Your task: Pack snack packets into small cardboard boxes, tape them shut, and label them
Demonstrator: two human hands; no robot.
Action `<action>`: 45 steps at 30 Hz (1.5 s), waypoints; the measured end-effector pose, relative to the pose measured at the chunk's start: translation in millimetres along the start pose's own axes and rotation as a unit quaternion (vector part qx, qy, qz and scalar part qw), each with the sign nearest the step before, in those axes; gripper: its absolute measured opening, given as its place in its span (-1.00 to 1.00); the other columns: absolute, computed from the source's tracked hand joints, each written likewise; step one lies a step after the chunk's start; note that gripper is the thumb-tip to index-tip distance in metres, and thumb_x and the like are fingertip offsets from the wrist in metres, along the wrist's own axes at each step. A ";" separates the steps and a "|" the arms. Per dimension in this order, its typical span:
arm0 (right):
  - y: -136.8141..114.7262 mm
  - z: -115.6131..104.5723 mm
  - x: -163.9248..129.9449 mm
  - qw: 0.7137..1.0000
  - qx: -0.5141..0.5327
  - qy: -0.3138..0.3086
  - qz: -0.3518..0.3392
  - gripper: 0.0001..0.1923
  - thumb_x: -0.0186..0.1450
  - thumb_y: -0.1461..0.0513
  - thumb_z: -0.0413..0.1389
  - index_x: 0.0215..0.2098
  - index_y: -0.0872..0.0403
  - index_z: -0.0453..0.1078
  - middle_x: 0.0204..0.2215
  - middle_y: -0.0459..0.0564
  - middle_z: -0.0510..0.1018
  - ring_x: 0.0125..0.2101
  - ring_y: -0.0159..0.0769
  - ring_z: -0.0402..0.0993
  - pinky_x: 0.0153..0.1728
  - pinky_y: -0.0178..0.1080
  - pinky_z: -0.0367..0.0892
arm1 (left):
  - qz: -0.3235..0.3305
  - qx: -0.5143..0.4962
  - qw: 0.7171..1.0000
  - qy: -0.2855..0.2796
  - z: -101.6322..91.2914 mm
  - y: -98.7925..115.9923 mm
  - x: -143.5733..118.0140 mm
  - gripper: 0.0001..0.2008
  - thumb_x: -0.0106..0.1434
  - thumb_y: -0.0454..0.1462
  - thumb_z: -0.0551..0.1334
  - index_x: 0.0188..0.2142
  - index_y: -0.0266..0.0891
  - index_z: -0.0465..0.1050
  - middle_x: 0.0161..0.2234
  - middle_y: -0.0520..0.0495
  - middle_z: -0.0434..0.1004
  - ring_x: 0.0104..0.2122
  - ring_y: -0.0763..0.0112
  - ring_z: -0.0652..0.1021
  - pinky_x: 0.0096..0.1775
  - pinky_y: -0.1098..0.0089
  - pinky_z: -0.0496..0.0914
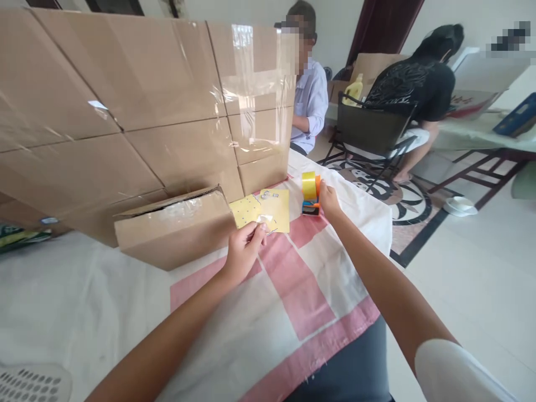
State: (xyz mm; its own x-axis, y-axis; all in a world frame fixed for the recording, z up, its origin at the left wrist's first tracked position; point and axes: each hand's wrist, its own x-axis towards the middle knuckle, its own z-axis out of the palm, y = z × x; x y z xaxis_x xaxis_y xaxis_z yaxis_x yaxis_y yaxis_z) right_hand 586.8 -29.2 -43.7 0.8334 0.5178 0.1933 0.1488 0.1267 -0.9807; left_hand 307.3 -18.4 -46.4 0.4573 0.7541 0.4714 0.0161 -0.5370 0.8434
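Observation:
My right hand [330, 201] is wrapped round the orange handle of a tape dispenser [310, 192], which carries a yellow-looking roll and is held upright over the cloth. Closed in a pinch, my left hand [245, 248] has a small shiny piece of tape [265, 219] at its fingertips. Just beyond those fingers lies a yellow printed card [280, 206] with dark marks, partly covered by the hand. To the left of the card a closed cardboard box [180, 229] rests on the cloth, tape across its top.
A tall stack of taped cardboard boxes [167, 84] walls off the back left. A pink and white cloth [301, 279] covers the work surface. Two people sit beyond, one on a black chair [372, 128]. A white perforated basket [33, 382] is at lower left, a white bowl [459, 204] on the floor.

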 end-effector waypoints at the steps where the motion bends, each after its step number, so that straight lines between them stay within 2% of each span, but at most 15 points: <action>1: -5.0 -2.2 -11.6 1.000 -0.010 0.001 -0.016 -0.55 0.37 -0.04 0.11 -0.52 0.08 0.35 -0.64 -0.11 0.38 -0.56 -0.33 0.31 -0.43 -0.26 0.28 | 0.013 0.030 0.999 0.010 -9.8 1.6 -4.6 -0.64 0.42 -0.14 0.14 -0.49 -0.23 0.43 -0.58 0.05 0.41 -0.53 0.49 0.43 -0.39 0.47 0.32; 3: -21.3 -3.6 -46.2 0.997 -0.025 -0.025 -0.075 -0.59 0.41 -0.04 0.05 -0.35 0.09 0.46 -0.44 -0.02 0.54 -0.39 -0.29 0.45 -0.33 -0.26 0.32 | 0.050 0.086 0.995 0.023 -28.8 4.8 -14.4 -0.67 0.41 -0.19 0.15 -0.48 -0.23 0.46 -0.60 0.06 0.41 -0.56 0.52 0.41 -0.42 0.47 0.29; 5: -43.7 5.3 -87.3 0.982 -0.002 -0.145 -0.122 -0.58 0.41 -0.06 0.04 -0.25 0.09 0.52 -0.26 0.04 0.61 -0.22 -0.25 0.50 -0.22 -0.25 0.34 | 0.090 0.128 0.987 0.031 -44.2 8.2 -22.8 -0.67 0.39 -0.24 0.17 -0.52 -0.23 0.44 -0.62 0.07 0.39 -0.59 0.54 0.36 -0.46 0.47 0.25; 7: -68.6 24.4 -121.8 0.941 0.007 -0.315 -0.124 -0.66 0.36 -0.02 0.15 -0.23 0.07 0.55 -0.24 0.02 0.63 -0.26 -0.27 0.51 -0.25 -0.26 0.33 | 0.112 0.154 0.981 0.043 -54.0 12.4 -29.0 -0.67 0.37 -0.27 0.20 -0.55 -0.23 0.42 -0.64 0.08 0.38 -0.61 0.56 0.32 -0.47 0.47 0.23; 10: -102.7 58.9 -144.6 0.895 -0.007 -0.409 -0.179 -0.75 0.32 0.08 0.22 -0.41 0.08 0.53 -0.42 -0.06 0.60 -0.38 -0.34 0.45 -0.33 -0.30 0.29 | 0.099 0.155 0.979 0.087 -58.4 19.5 -34.5 -0.66 0.35 -0.26 0.22 -0.58 -0.23 0.41 -0.64 0.08 0.40 -0.60 0.56 0.37 -0.44 0.47 0.27; 12: -119.0 81.8 -142.6 0.878 -0.021 -0.424 -0.222 -0.76 0.33 0.15 0.19 -0.46 0.10 0.49 -0.49 -0.10 0.55 -0.44 -0.39 0.40 -0.36 -0.31 0.26 | 0.046 0.115 0.980 0.157 -57.1 23.8 -35.0 -0.62 0.36 -0.23 0.21 -0.60 -0.23 0.40 -0.65 0.07 0.39 -0.58 0.54 0.41 -0.40 0.47 0.31; 15: -132.7 122.6 -129.4 0.847 -0.060 -0.462 -0.255 -0.82 0.32 0.26 0.14 -0.45 0.12 0.46 -0.53 -0.12 0.53 -0.47 -0.42 0.37 -0.39 -0.33 0.23 | -0.092 -0.017 0.959 0.268 -56.5 28.8 -28.2 -0.66 0.37 -0.13 0.20 -0.48 -0.23 0.52 -0.66 0.08 0.32 -0.59 0.54 0.38 -0.46 0.48 0.29; 17: -135.7 154.7 -121.2 0.825 -0.089 -0.493 -0.262 -0.82 0.31 0.31 0.12 -0.47 0.13 0.45 -0.56 -0.13 0.51 -0.49 -0.42 0.37 -0.40 -0.33 0.22 | -0.177 -0.123 0.930 0.297 -60.5 30.7 -19.2 -0.72 0.33 -0.10 0.24 -0.35 -0.25 0.58 -0.66 0.12 0.25 -0.61 0.57 0.31 -0.53 0.51 0.21; 20: -133.1 199.3 -114.8 0.798 -0.116 -0.539 -0.241 -0.80 0.31 0.32 0.10 -0.48 0.15 0.43 -0.59 -0.12 0.49 -0.52 -0.42 0.36 -0.42 -0.34 0.23 | -0.243 -0.260 0.880 0.314 -71.6 30.1 -4.2 -0.75 0.23 -0.12 0.31 -0.29 -0.28 0.57 -0.66 0.16 0.18 -0.65 0.63 0.16 -0.59 0.54 0.06; 22: -128.9 219.1 -113.2 0.793 -0.140 -0.546 -0.231 -0.79 0.31 0.32 0.09 -0.50 0.15 0.41 -0.59 -0.11 0.49 -0.52 -0.42 0.36 -0.43 -0.34 0.21 | -0.258 -0.299 0.859 0.325 -78.1 27.8 3.8 -0.74 0.18 -0.13 0.34 -0.28 -0.31 0.55 -0.68 0.18 0.18 -0.67 0.65 0.11 -0.60 0.54 -0.01; 25: -122.0 232.1 -112.3 0.796 -0.182 -0.519 -0.252 -0.80 0.29 0.33 0.12 -0.51 0.15 0.42 -0.58 -0.12 0.48 -0.50 -0.41 0.36 -0.41 -0.33 0.18 | -0.261 -0.267 0.870 0.322 -83.4 25.0 8.8 -0.75 0.16 -0.14 0.32 -0.30 -0.31 0.54 -0.71 0.17 0.18 -0.68 0.64 0.12 -0.61 0.54 -0.01; 33: -103.9 228.3 -124.6 0.774 -0.263 -0.520 -0.247 -0.82 0.28 0.31 0.15 -0.49 0.11 0.41 -0.54 -0.14 0.50 -0.48 -0.40 0.37 -0.43 -0.32 0.13 | -0.303 -0.224 0.901 0.214 -99.0 37.0 -15.6 -0.79 0.21 -0.14 0.30 -0.39 -0.24 0.44 -0.72 0.19 0.11 -0.67 0.63 0.10 -0.58 0.54 0.01; 39: -92.7 231.1 -122.3 0.810 -0.271 -0.462 -0.239 -0.84 0.36 0.28 0.09 -0.38 0.10 0.43 -0.47 -0.09 0.53 -0.43 -0.36 0.38 -0.40 -0.32 0.15 | -0.337 -0.114 0.910 0.215 -102.3 33.8 -41.5 -0.72 0.24 -0.06 0.27 -0.43 -0.22 0.43 -0.72 0.16 0.13 -0.65 0.56 0.19 -0.55 0.49 0.10; 42: -92.7 234.6 -121.8 0.808 -0.272 -0.461 -0.247 -0.85 0.37 0.26 0.09 -0.36 0.10 0.44 -0.44 -0.07 0.56 -0.41 -0.35 0.39 -0.40 -0.32 0.13 | -0.248 0.065 0.924 0.283 -106.2 29.0 -44.7 -0.72 0.31 -0.06 0.23 -0.41 -0.20 0.48 -0.66 0.09 0.30 -0.60 0.47 0.34 -0.48 0.43 0.21; 45: -95.0 234.5 -123.5 0.804 -0.280 -0.451 -0.268 -0.87 0.36 0.26 0.09 -0.31 0.09 0.46 -0.39 -0.06 0.58 -0.39 -0.34 0.42 -0.41 -0.32 0.13 | -0.051 0.325 0.894 0.303 -117.5 20.6 -36.6 -0.74 0.37 -0.12 0.17 -0.33 -0.18 0.56 -0.38 -0.06 0.63 -0.34 0.30 0.57 -0.26 0.31 0.34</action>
State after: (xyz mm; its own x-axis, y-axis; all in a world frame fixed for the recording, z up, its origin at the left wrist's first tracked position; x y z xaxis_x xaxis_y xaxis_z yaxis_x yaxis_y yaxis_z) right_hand 345.0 93.3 32.2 -0.1169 0.9509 0.2867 0.7847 0.2653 -0.5601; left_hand 186.5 -12.6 -16.1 -0.1395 0.7727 0.6193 0.6335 -0.4111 0.6555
